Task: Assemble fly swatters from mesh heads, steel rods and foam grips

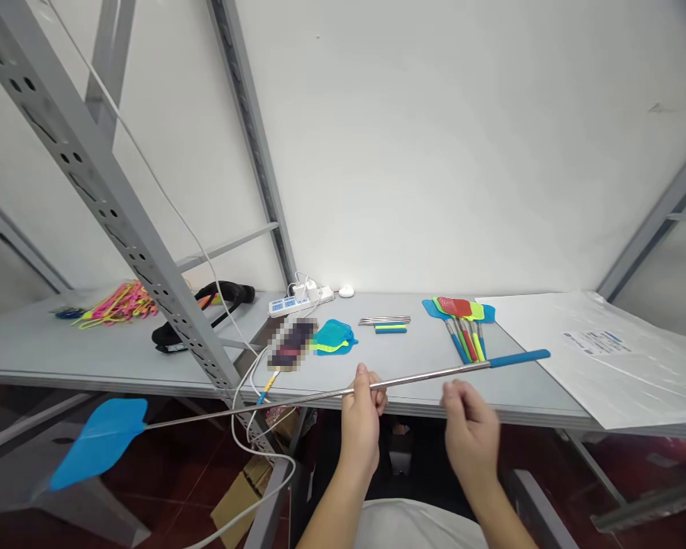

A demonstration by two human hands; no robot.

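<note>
My left hand (360,427) is closed around the metal rod of a long extended fly swatter (423,377). The swatter's blue head (104,442) hangs out over the floor at the left, and its blue handle (520,358) points up to the right. Just below the rod, near the handle end, my right hand (473,431) is curled into a loose fist, apart from the swatter, with nothing visible in it. Several short fly swatters (463,328) in blue, green, red and yellow lie fanned on the table beyond. Loose swatter heads (336,337), metal rods (384,320) and handle grips (391,329) lie at mid-table.
Grey shelf posts (108,206) stand at the left, with a white cable (234,442) hanging down. A power strip (300,301) and a pixelated item (293,345) are on the table (417,354). White plastic packaging (606,381) covers the right side. Pink and yellow items (126,303) lie far left.
</note>
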